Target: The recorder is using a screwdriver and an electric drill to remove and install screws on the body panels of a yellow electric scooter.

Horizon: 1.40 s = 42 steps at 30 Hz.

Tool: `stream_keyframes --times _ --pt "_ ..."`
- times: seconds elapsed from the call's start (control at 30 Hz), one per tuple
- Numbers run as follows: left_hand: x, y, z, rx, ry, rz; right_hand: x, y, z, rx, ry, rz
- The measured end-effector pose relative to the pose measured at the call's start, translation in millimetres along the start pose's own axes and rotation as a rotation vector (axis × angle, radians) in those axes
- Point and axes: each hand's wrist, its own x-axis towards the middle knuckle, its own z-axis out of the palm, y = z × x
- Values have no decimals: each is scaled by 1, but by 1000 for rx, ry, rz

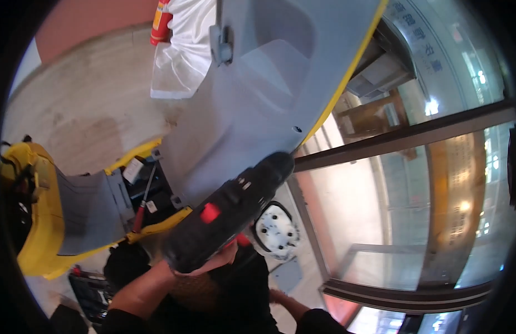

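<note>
My left hand (216, 257) is wrapped round a black cordless drill (230, 206) with a red switch. The drill's front points up and right at the lower edge of a large grey moulded panel (258, 83) with yellow trim. A small hole shows in the panel just above the drill's front. Whether the drill touches the panel I cannot tell. My right hand (277, 296) is low at the right, beside my dark clothing, with its fingers mostly hidden.
A yellow-and-grey vehicle body (43, 211) with a red-handled screwdriver (140, 217) lies at left. A red extinguisher (160, 22) and white sheeting (182, 61) are behind. At right are glass framing (408, 145) and a white round-cornered object (275, 236). A tool case (88, 289) is lower left.
</note>
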Motion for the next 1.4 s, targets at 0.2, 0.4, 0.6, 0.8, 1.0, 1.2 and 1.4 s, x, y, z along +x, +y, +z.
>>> stream_keyframes --times 0.2,0.4,0.6,0.8,1.0,1.2,1.4 --pt "-5 -35 12 202 178 -45 -162 -57 -235 540 1411 -700" --pt "-5 -47 21 -160 85 -171 -313 -211 -385 864 1643 -1404" --pt "1 -42 17 -655 127 -170 -332 -277 -417 985 1768 -1421" --pt "4 -42 5 -687 74 -216 -311 -263 -426 744 2008 -1326" --pt "14 -46 7 -788 98 -145 -301 -251 -433 720 2098 -1261" --pt "14 -46 13 -831 173 -191 -306 -257 -430 736 2027 -1378" --pt "18 -44 12 -839 118 -175 -305 -256 -431 697 2083 -1342"
